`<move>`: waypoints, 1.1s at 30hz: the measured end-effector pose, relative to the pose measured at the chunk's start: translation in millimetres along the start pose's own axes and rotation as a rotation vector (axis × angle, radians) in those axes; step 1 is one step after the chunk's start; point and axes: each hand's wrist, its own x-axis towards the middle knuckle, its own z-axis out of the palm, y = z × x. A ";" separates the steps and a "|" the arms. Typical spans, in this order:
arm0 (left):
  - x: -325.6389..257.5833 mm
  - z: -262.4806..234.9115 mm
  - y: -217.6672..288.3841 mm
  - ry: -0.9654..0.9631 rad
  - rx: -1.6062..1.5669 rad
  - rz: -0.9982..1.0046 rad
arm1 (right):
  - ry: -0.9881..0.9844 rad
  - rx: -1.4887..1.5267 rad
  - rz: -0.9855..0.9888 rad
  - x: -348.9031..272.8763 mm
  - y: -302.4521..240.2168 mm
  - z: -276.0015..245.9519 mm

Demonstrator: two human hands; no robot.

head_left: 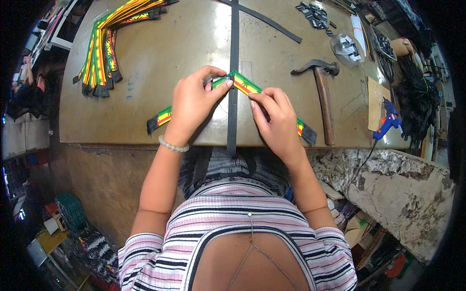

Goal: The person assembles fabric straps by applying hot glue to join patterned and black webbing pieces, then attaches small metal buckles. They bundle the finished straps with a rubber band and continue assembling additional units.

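Observation:
A green, yellow and red patterned strap (246, 84) with leaf motifs bends to a peak in front of me, its black frayed ends slanting down to both sides. My left hand (191, 99) pinches it just left of the peak, thumb on top; something small and grey shows by its fingers, too little to name. On the other slope my right hand (277, 114) grips the strap between thumb and fingers. Beneath the peak a long black band (234, 43) runs up the table and hangs over the near edge. Parts of the strap are hidden behind both hands.
The brown table (160, 53) carries a pile of matching straps (99, 53) at far left. Rightward lie a claw hammer (324, 97), black clips (314, 17), a plastic tub (347, 48) and a blue glue gun (387, 121) with its cord. Another black strip (274, 23) lies at the back.

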 end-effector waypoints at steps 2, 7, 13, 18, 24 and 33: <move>-1.6 1.3 -0.3 0.020 0.005 0.024 | -0.088 0.016 -0.052 -0.2 -4.7 -8.3; -3.9 -1.1 -5.8 0.016 -0.156 0.029 | -0.455 0.159 -0.329 -18.3 -27.5 -23.8; -3.7 4.9 -12.0 0.061 -0.065 0.152 | -0.343 0.041 -0.220 -18.9 -20.7 -0.3; -2.3 8.0 -15.7 0.087 -0.070 0.195 | -0.262 -0.075 -0.452 26.3 -2.8 -4.1; -2.1 5.0 -19.3 0.061 -0.031 0.209 | -0.373 0.136 -0.141 94.0 6.8 -11.6; 0.7 3.0 -19.5 0.038 -0.037 0.205 | -0.606 0.274 0.200 115.5 15.5 -2.6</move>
